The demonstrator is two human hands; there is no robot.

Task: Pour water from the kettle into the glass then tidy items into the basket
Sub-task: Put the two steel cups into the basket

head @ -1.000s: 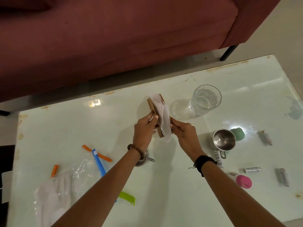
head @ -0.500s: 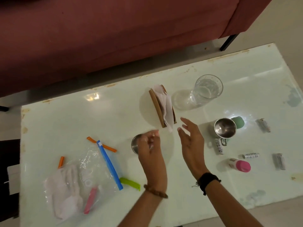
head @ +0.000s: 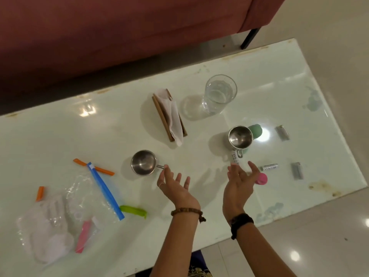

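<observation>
A clear glass (head: 219,94) with water in it stands toward the far side of the white table (head: 60,136). A wooden napkin holder (head: 169,114) with a white napkin stands to its left. Two small steel cups rest on the table, one (head: 143,165) in the middle and one (head: 240,136) to the right. My left hand (head: 175,188) hovers open, palm up, just right of the middle cup's handle. My right hand (head: 239,182) is open too, held over the table near the front. No kettle or basket is in view.
Coloured bag clips (head: 104,189) and a clear plastic bag (head: 54,216) with white and pink contents lie at the left. A green object (head: 255,129), small tubes (head: 269,167), a pink cap (head: 262,178) and foil packets (head: 282,132) lie at the right. A red sofa (head: 119,27) stands behind the table.
Both hands let go of the napkin holder and drew back toward me, turning palms up and open. The holder stays upright on the table. The view shifted, showing more of the table's near edge.
</observation>
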